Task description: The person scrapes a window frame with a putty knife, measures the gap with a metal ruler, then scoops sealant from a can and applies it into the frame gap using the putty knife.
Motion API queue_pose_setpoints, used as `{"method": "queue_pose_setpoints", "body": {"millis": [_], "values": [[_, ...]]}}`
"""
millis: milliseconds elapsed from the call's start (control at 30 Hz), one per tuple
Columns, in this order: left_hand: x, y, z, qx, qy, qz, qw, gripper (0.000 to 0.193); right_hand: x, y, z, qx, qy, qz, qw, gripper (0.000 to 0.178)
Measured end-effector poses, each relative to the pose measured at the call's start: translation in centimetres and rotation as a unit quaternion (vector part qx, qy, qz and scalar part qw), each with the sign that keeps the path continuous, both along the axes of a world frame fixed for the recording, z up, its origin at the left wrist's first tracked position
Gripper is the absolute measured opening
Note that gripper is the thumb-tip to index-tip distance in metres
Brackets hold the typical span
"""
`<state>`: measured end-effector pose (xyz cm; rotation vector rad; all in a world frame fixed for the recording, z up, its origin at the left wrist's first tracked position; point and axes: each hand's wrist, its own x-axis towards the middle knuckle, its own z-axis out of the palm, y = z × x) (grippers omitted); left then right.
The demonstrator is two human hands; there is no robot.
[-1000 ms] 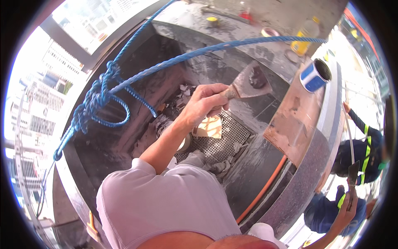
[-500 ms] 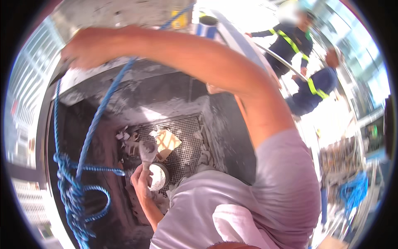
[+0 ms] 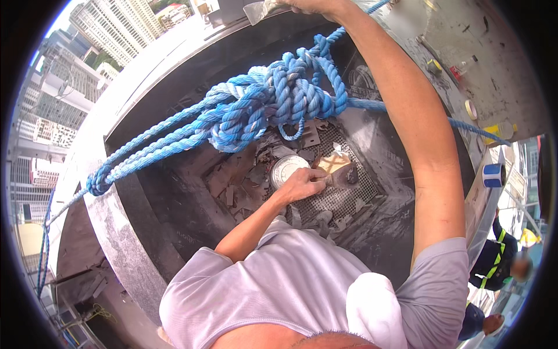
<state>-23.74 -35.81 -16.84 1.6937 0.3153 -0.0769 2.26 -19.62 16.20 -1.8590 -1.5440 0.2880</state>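
Observation:
Low in the dark enclosure, my left hand [image 3: 303, 185] is closed round a putty knife, its grimy broad blade [image 3: 345, 177] pointing right. Beside that hand stands a round tub [image 3: 286, 168] with whitish contents. My right arm reaches up to the far rim, where my right hand [image 3: 311, 4], partly cut off by the picture's edge, grips a second putty knife with a pale flared blade [image 3: 256, 11]. A thick blue rope [image 3: 250, 110] with a bulky knot stretches across the enclosure, above the left hand and below the right. A tan piece of card [image 3: 333, 161] lies near the left blade.
A perforated mat [image 3: 363, 174] and torn scraps cover part of the enclosure's floor. On the ledge at right are a tape roll [image 3: 471, 109], a yellow item [image 3: 494, 132] and a blue-and-white can [image 3: 494, 175]. Co-workers [image 3: 494, 259] are at lower right; tall buildings [image 3: 116, 26] rise beyond the left rim.
My view has swung left, bringing the rope knot into the middle. The right hand now shows at the top edge; the left hand's blade has turned from pointing away to pointing right.

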Motion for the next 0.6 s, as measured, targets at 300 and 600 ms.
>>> {"method": "queue_pose_setpoints", "body": {"millis": [300,600], "values": [[-5.2,-0.3,-1.5,-0.052,0.016,0.108,0.993,0.037,-4.9,17.1,-4.2,-0.044,-0.286,0.059,0.956,0.025],[-4.1,1.5,-1.2,-0.088,0.06,0.12,0.987,0.046,2.3,8.2,-0.1,-0.093,-0.381,-0.051,0.918,0.036]]}}
